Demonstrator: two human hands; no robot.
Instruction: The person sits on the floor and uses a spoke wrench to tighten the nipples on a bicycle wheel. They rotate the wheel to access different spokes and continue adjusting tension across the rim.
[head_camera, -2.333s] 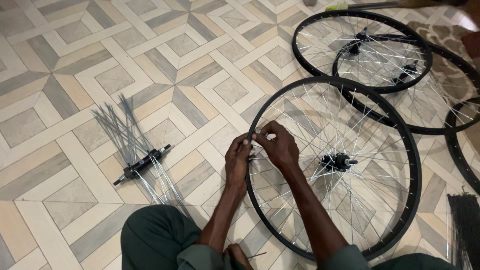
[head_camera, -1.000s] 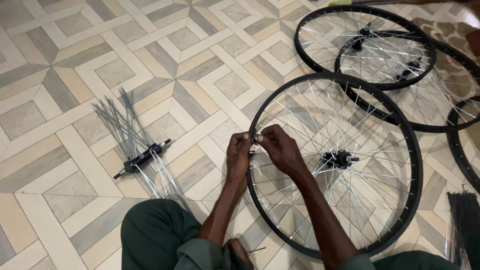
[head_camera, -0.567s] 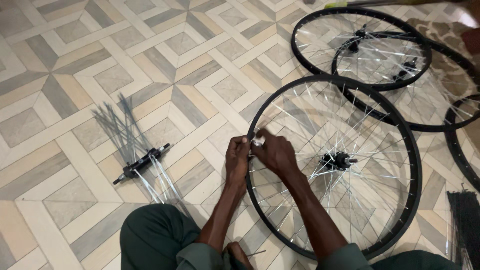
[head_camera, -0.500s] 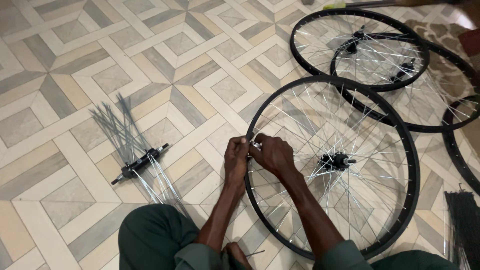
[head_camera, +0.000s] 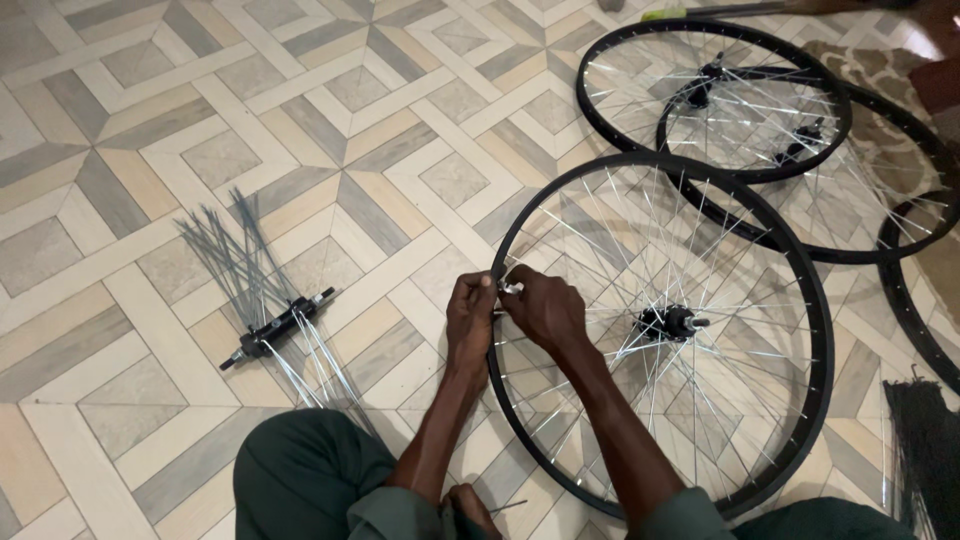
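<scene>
A black bicycle wheel rim (head_camera: 810, 300) with silver spokes and a central hub (head_camera: 668, 322) lies flat on the tiled floor in front of me. My left hand (head_camera: 470, 320) grips the rim's left edge from outside. Just inside that edge, my right hand (head_camera: 545, 308) pinches a small silver spoke end (head_camera: 512, 289). Both hands meet at the same spot on the rim.
A loose hub (head_camera: 278, 326) with a fan of spokes lies on the floor to the left. Two more spoked wheels (head_camera: 715, 95) overlap at the upper right, with another rim (head_camera: 905, 310) at the right edge. A dark bundle (head_camera: 925, 450) sits at lower right. My green-clad knees are at the bottom.
Both hands stay at the same place on the rim; fingers shift slightly. The view has drifted a little.
</scene>
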